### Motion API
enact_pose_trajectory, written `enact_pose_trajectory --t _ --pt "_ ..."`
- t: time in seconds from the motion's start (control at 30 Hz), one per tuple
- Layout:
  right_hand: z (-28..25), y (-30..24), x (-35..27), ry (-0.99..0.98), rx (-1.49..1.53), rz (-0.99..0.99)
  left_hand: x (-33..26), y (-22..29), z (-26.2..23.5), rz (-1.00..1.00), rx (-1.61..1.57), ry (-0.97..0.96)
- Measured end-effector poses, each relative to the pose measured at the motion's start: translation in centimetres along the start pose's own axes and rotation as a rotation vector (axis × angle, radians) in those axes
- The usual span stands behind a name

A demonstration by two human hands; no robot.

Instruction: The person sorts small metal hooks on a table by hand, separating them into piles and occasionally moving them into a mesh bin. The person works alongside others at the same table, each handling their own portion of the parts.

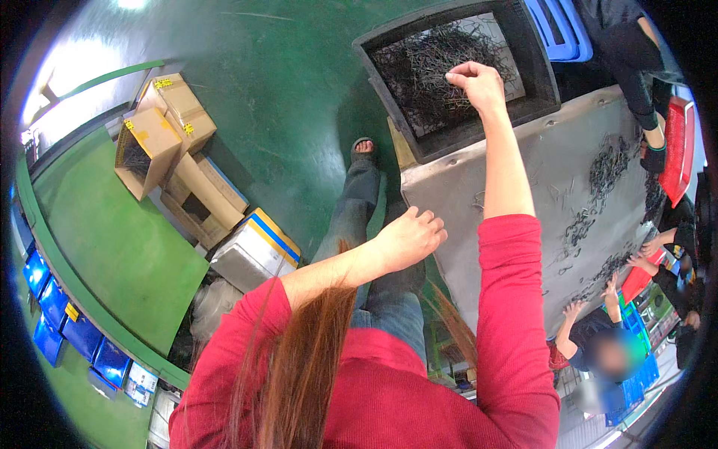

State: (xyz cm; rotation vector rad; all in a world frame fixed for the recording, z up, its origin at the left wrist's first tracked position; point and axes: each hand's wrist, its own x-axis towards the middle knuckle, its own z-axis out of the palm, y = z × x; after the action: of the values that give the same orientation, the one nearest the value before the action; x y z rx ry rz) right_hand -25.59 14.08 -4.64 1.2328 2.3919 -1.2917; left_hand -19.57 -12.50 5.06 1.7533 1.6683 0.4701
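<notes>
My right hand (479, 84) reaches out over a dark plastic crate (417, 144) with its thumb and fingertips pinched together. Whatever is between them is too small to make out. Inside the crate lies a tangled heap of thin dark wire-like pieces (441, 56). My left hand (410, 239) hovers in front of my body, near the edge of the grey table (464, 254). Its fingers curl into a loose fist, and the palm is hidden. More small dark pieces (609, 161) are spread in piles on the table's far right.
Cardboard boxes (168, 123) and a white box with a blue stripe (258, 247) stand at my left beside a green-topped bench (97, 209). Other people's hands (574, 308) work along the table's right side. Red trays (677, 150) and a blue crate (559, 30) lie beyond.
</notes>
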Motion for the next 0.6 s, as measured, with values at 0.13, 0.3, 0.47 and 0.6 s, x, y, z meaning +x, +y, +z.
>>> enact_pose_trajectory --t 0.13,0.3,0.47,0.6 --pt "1.1 -0.3 -0.3 -0.135 -0.002 -0.124 1.2 -0.3 -0.5 -0.009 -0.075 -0.002" --pt "7.1 -0.6 -2.0 0.056 0.346 -0.061 2.4 0.2 -0.8 -0.026 -0.161 0.057" --pt "6.9 -3.2 -4.8 0.259 0.386 0.024 1.5 -0.3 -0.3 -0.053 -0.234 0.182" --pt "4.1 -3.9 -10.1 0.426 0.401 -0.256 1.7 -1.8 -0.4 -0.226 -0.249 0.320"
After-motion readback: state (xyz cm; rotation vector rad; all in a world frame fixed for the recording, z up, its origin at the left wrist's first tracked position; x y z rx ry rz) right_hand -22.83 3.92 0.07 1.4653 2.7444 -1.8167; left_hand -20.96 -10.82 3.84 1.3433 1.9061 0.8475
